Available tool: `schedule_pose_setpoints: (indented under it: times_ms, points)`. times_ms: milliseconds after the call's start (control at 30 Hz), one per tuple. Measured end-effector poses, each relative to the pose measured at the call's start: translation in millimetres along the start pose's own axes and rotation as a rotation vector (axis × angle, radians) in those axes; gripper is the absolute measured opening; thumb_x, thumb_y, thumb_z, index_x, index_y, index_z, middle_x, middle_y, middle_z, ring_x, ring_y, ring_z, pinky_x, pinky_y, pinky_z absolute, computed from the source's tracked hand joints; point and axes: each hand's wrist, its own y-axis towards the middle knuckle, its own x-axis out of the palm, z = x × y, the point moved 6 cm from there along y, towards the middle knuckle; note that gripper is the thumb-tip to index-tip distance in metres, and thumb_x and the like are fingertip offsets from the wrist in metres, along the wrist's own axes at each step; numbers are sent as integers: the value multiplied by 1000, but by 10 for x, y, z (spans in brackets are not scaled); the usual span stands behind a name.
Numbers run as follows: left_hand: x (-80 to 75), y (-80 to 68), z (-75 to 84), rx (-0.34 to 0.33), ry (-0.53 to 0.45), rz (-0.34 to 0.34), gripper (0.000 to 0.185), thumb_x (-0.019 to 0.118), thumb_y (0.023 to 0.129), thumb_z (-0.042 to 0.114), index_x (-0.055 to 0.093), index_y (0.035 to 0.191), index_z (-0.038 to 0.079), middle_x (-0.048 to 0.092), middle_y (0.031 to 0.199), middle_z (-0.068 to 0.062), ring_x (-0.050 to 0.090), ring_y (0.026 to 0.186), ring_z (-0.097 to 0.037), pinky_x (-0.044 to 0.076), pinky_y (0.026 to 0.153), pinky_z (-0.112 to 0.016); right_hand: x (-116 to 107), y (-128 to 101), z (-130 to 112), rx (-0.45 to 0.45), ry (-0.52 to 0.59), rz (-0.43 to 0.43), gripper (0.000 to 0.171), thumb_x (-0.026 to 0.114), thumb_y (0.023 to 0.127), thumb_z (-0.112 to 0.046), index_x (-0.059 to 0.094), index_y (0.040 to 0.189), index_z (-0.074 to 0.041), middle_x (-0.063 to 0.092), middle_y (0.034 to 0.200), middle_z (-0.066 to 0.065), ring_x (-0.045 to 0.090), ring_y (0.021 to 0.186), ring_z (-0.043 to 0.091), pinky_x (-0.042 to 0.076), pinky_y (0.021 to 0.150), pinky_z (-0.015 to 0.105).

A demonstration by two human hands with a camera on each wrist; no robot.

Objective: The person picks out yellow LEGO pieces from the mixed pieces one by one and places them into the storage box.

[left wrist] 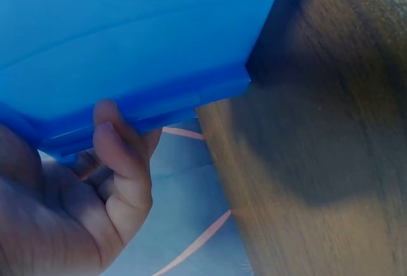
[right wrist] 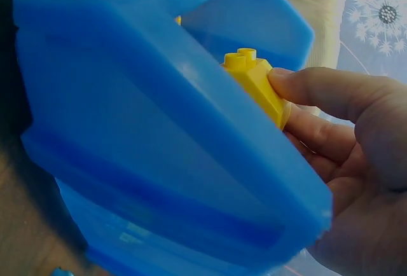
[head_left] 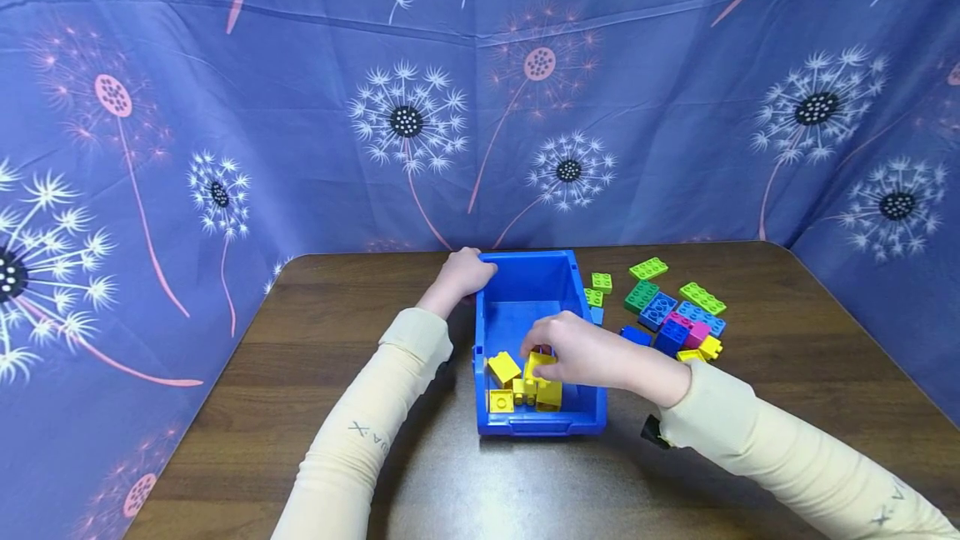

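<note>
Hands both busy: left hand (head_left: 461, 273) curled round far left corner of blue bin (head_left: 525, 294); right hand (head_left: 581, 348) inside bin, pinching yellow brick (right wrist: 254, 82) between thumb and fingers. Bin on bench (head_left: 337, 315), long axis running away from person, open side up; likely light, stiff, smooth plastic, best held at rim. Brick small, rigid, light, studs up; grip side faces. Loose bricks (head_left: 675, 315) right of bin
</note>
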Motion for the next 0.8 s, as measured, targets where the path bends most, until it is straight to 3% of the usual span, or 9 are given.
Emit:
schedule_pose_setpoints:
  times_ms: [267,633,800]
  points:
    - [11,-2,-11,-4,-11,-2,27,50,94,30,56,95,4,56,77,-14,68,73,-35,58,61,-42,134,20,-10,-13,-15,-35,25,75,79,-14,71,103,-8,70,101,5,64,86,14,56,73,24]
    - [4,-18,-2,-4,-19,4,29,50,94,31,56,102,4,57,79,-14,66,67,-30,58,58,-37,240,37,-14,5,-64,-82,24,76,79,-15,72,102,-9,69,102,4,65,91,16,57,77,29]
    - [-6,-36,3,-3,-23,3,26,50,94,31,55,95,5,55,75,-12,64,64,-28,57,57,-35,270,44,-29,15,-70,-101,27,77,78,-15,71,104,-9,70,104,5,66,96,19,57,79,31]
